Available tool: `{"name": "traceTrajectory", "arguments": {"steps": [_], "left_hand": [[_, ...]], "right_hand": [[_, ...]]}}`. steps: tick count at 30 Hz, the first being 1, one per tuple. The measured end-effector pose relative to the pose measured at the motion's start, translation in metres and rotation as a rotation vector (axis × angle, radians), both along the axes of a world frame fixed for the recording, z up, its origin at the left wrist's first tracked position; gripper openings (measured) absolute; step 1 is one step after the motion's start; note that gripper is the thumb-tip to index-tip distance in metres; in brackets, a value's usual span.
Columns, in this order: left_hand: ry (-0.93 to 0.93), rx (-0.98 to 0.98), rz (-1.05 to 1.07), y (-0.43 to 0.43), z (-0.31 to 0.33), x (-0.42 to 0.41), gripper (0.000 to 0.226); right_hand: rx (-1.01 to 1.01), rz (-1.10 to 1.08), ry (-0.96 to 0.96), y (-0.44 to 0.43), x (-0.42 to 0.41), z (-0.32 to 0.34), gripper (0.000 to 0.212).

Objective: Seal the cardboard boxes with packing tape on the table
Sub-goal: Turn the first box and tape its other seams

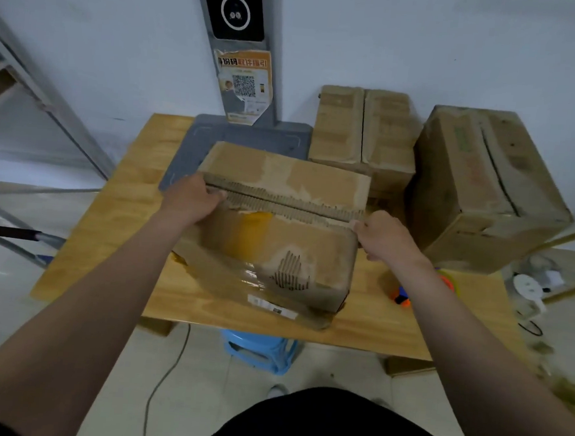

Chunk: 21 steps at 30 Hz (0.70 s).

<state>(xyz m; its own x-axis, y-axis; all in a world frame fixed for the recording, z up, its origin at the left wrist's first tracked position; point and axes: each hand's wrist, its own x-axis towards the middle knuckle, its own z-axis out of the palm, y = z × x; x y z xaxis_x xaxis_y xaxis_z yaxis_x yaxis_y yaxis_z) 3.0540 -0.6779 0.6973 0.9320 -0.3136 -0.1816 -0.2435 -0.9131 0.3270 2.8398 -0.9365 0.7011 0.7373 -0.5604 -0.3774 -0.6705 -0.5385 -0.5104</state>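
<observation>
The worn brown cardboard box (278, 230) sits on the wooden tabletop (116, 212) between both hands: left hand (192, 199) and right hand (385, 236) each grip an end of its top seam.

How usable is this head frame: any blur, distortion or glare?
Head view: soft overall, dim even light. Wide-angle bending curves the table edges. Motion smear at lower right. Glare only on the tape over the front box. Both hands, left and right, are readable.

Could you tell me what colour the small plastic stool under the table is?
Light blue plastic stool, head view.
</observation>
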Motion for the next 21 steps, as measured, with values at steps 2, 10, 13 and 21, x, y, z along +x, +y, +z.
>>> {"name": "traceTrajectory", "arguments": {"steps": [2, 10, 13, 21], "left_hand": [[0.015, -0.019, 0.017, 0.001, 0.001, 0.005, 0.056], [0.111, -0.060, 0.067, 0.005, 0.005, 0.016, 0.074], [0.267, -0.162, 0.109, 0.013, 0.001, 0.016, 0.084], [0.426, -0.203, 0.084, 0.004, -0.008, -0.011, 0.113]], "right_hand": [[-0.006, -0.017, -0.015, 0.001, 0.003, -0.003, 0.040], [0.179, -0.214, -0.109, 0.006, 0.010, -0.015, 0.032], [0.438, -0.369, -0.174, 0.007, 0.008, -0.020, 0.039], [-0.055, -0.299, -0.228, -0.023, 0.003, -0.029, 0.029]]}}
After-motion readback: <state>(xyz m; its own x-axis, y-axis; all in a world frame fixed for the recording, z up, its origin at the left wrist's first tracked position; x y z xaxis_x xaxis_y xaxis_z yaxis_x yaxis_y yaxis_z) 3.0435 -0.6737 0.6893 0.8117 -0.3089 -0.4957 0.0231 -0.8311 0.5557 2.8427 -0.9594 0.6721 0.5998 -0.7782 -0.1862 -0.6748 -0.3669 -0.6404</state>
